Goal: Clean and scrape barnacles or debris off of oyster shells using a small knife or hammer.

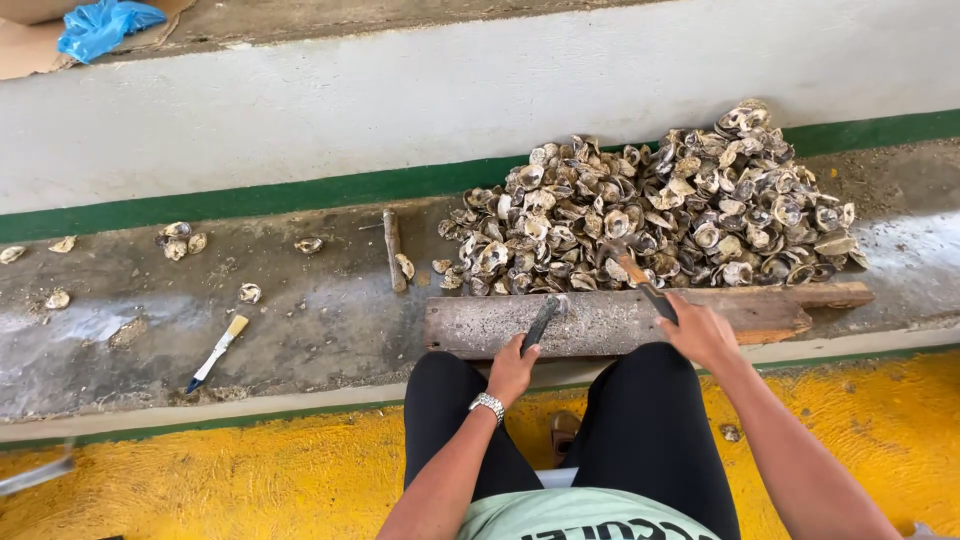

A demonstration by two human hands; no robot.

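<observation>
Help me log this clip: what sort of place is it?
Probably an oyster-shucking spot on a concrete ledge: a heap of shells, a worn plank, the right hand and left hand each gripping a tool.

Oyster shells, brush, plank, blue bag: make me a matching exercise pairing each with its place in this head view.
Things:
1. oyster shell pile
2. small brush
3. wooden plank
4. blue plastic bag

Places:
A. top left corner, above the white wall
B. lying alone on the concrete, left of the knees
C. heaped against the green stripe, behind the plank
D. across the concrete, just in front of both hands

Pairs: 1-C, 2-B, 3-D, 4-A
</observation>
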